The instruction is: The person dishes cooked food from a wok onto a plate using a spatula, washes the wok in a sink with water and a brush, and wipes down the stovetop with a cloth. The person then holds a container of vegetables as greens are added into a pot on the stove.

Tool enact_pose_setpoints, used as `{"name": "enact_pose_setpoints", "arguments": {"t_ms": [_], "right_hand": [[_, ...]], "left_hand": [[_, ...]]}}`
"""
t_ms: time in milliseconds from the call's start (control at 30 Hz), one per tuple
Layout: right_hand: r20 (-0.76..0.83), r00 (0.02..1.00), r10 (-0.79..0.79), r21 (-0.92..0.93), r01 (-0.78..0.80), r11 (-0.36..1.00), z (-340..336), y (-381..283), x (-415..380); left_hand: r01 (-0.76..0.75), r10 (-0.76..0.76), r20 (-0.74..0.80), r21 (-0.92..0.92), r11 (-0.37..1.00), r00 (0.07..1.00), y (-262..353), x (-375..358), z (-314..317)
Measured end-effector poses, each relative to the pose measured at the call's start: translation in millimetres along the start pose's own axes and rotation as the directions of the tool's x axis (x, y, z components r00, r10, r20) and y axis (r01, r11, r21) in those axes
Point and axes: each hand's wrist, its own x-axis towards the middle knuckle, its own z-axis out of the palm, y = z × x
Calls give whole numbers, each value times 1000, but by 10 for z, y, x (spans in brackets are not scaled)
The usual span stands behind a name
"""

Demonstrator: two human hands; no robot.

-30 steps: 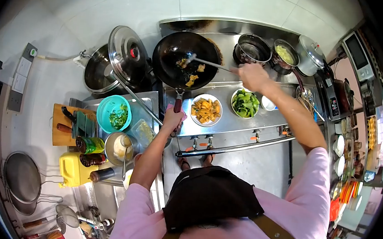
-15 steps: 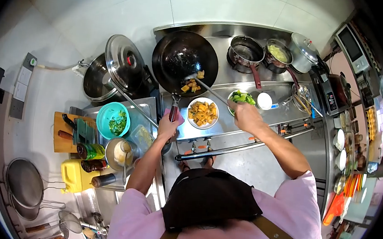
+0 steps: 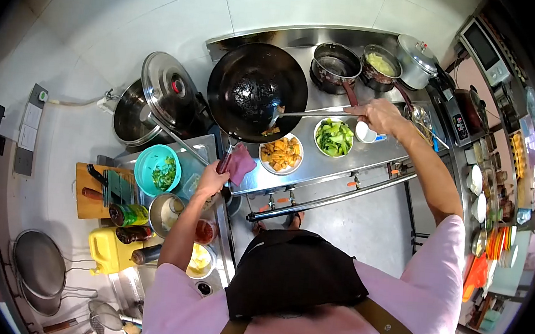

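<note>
My left hand [image 3: 211, 181] is closed around the handle of a dark wok [image 3: 249, 81], with a pink cloth [image 3: 240, 165] hanging beside the grip. The wok tilts toward a white bowl [image 3: 301, 161] heaped with golden-brown pieces [image 3: 280, 153]. In my right hand [image 3: 381, 117] is a long metal spatula [image 3: 315, 114]. Its blade is inside the wok, close to a few leftover pieces [image 3: 271, 131] at the near rim. A bowl of green leafy vegetables [image 3: 334, 138] sits below the spatula shaft, and a small white bowl [image 3: 365, 132] lies just under my right hand.
Two saucepans, one dark inside [image 3: 337, 66] and one with pale food [image 3: 381, 66], stand at the back beside a pressure cooker [image 3: 415, 62]. Left are a lidded pot [image 3: 136, 116], a turquoise bowl [image 3: 143, 168], bottles [image 3: 135, 215] and a yellow jug [image 3: 108, 252]. A rail [image 3: 334, 197] runs along the front.
Most of the pieces have left the wok, which is tilted further toward the bowl. My right hand has moved right and up, uncovering the greens; the spatula lies nearer level.
</note>
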Motion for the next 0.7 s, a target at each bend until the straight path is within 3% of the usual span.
{"name": "enact_pose_setpoints", "arguments": {"t_ms": [67,167,200,333,433,467,567,633,700], "right_hand": [[19,998,62,-55,-61,997,-141,-194,-62],[-200,980,-21,153,52,987,292,-260,71],[-169,986,-12,213,49,976,347,-305,132],[-116,991,-65,112,78,991,234,-233,82],[46,998,46,-73,-43,996,-123,-290,-150],[7,999,46,-115,-45,992,-71,-274,-223],[-130,975,182,-69,-192,979,436,-442,-307],[-86,926,368,52,-365,930,637,-929,-312],[-234,895,379,184,-342,922,1180,-1204,-258]], "left_hand": [[-8,8,-14,30,1000,1000,31,0,-20],[-18,20,-20,89,996,1000,90,-24,-34],[-21,22,-12,97,995,1000,120,-27,-54],[-19,19,-1,90,996,1000,135,-44,-115],[-32,30,19,119,992,999,105,-62,-152],[-40,41,-6,170,985,999,105,-75,-144],[-75,98,-68,280,957,993,93,-101,-117],[-119,150,-78,309,943,986,-77,-37,-64],[-150,202,-93,397,905,975,-78,-44,-34]]}}
